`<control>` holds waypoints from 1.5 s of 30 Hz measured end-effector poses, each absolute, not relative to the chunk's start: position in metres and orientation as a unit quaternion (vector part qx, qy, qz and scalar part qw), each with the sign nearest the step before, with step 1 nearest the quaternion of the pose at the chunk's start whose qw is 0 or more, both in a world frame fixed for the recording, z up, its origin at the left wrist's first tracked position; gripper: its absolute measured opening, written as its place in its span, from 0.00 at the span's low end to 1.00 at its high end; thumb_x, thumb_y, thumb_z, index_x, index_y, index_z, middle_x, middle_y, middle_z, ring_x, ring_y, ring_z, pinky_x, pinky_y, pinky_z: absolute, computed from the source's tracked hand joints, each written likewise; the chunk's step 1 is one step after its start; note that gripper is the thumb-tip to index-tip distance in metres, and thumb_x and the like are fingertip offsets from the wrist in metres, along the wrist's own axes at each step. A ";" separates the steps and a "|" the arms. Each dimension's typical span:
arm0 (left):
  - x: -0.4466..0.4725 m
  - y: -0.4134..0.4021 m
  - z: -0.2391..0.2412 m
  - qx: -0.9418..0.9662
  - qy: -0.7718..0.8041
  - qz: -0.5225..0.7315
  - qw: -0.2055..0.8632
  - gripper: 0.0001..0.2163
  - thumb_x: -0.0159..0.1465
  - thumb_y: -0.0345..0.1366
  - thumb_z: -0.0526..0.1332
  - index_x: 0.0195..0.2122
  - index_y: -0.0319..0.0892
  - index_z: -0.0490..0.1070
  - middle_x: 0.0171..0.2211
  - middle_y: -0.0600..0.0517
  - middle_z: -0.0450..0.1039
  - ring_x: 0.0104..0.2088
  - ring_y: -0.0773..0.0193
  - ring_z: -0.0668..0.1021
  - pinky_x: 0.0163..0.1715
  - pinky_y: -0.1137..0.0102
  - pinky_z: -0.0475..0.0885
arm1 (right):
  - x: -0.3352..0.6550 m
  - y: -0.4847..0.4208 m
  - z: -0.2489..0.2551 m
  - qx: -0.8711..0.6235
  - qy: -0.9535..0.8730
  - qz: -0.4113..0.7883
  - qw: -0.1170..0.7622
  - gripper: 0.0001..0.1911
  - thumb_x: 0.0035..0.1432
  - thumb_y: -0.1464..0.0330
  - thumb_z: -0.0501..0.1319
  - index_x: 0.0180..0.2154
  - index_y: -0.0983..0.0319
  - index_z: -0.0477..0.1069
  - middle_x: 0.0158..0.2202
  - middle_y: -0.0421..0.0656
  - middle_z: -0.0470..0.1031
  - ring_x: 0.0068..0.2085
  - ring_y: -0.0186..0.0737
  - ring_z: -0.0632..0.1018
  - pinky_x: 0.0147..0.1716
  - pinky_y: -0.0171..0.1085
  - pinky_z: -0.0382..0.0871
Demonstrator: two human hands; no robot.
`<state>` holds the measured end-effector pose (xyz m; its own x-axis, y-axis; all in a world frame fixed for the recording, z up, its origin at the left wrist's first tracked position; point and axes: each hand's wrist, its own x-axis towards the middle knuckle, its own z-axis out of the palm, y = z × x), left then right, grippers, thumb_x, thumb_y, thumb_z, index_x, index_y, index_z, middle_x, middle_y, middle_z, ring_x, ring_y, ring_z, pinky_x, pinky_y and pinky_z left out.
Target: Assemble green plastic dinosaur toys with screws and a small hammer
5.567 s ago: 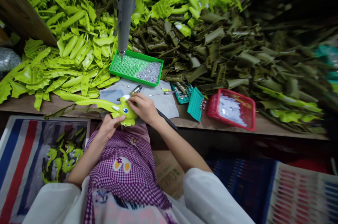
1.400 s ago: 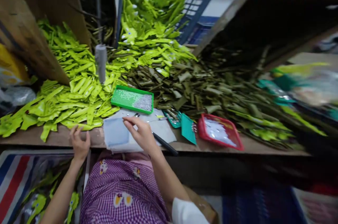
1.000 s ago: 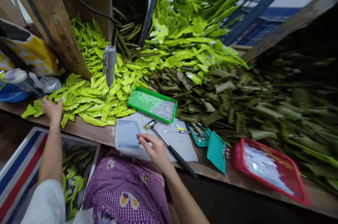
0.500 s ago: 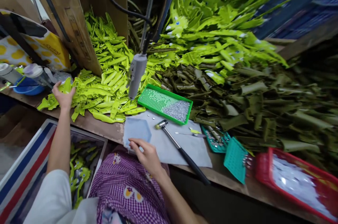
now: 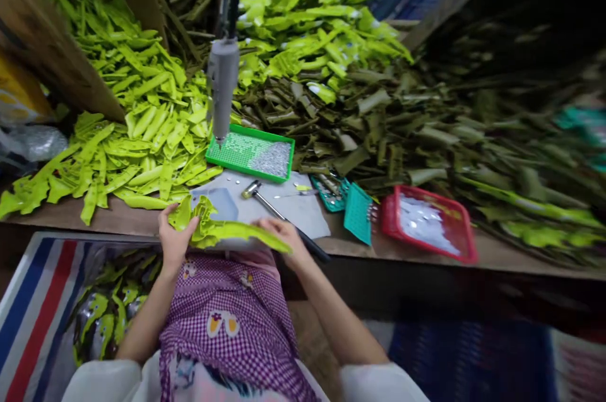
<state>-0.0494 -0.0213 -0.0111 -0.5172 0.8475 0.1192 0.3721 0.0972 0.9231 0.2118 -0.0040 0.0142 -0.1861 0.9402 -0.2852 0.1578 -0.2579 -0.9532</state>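
- One green toy part (image 5: 222, 233) stretched sideways above the table (image 5: 118, 219) edge, thin end right.
- Our left hand (image 5: 175, 239) pinched it; our right hand (image 5: 290, 241) half-curled, hold unclear.
- Earlier, our left hand was at the pile (image 5: 137, 159).

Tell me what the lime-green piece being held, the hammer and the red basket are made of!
The lime-green piece: probably plastic; smooth, slightly shiny, evenly colored.
The hammer: its shaft looks metal, silvery and shiny; the dark handle may be rubber or plastic.
The red basket: likely plastic, semi-glossy, same red on walls and rim.
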 end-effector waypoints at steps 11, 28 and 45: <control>-0.028 -0.002 -0.021 0.478 0.703 0.497 0.173 0.24 0.52 0.39 0.70 0.49 0.43 0.67 0.46 0.47 0.64 0.51 0.56 0.70 0.56 0.60 0.63 | 0.192 0.107 0.060 -0.486 -0.834 0.187 0.183 0.12 0.64 0.68 0.53 0.40 0.63 0.75 0.40 0.46 0.78 0.42 0.39 0.76 0.42 0.36 0.67; -0.022 -0.005 -0.024 0.500 0.681 0.513 0.152 0.22 0.54 0.40 0.69 0.49 0.43 0.66 0.46 0.46 0.63 0.51 0.55 0.69 0.55 0.58 0.63 | 0.140 0.143 0.028 -0.494 -0.865 0.065 -0.051 0.15 0.63 0.76 0.47 0.47 0.70 0.69 0.45 0.57 0.74 0.44 0.48 0.77 0.41 0.40 0.67; -0.021 -0.006 -0.026 0.491 0.679 0.522 0.158 0.22 0.54 0.39 0.69 0.48 0.43 0.66 0.46 0.46 0.62 0.51 0.54 0.69 0.54 0.57 0.64 | 0.153 0.139 0.032 -0.493 -0.860 0.132 -0.012 0.09 0.57 0.75 0.55 0.37 0.65 0.73 0.37 0.48 0.77 0.37 0.39 0.74 0.37 0.35 0.62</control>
<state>-0.0208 -0.0058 -0.0257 -0.4675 0.8325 0.2972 0.5018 -0.0268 0.8646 0.1527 0.1393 0.0320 -0.5142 0.8443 -0.1506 0.8506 0.4796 -0.2158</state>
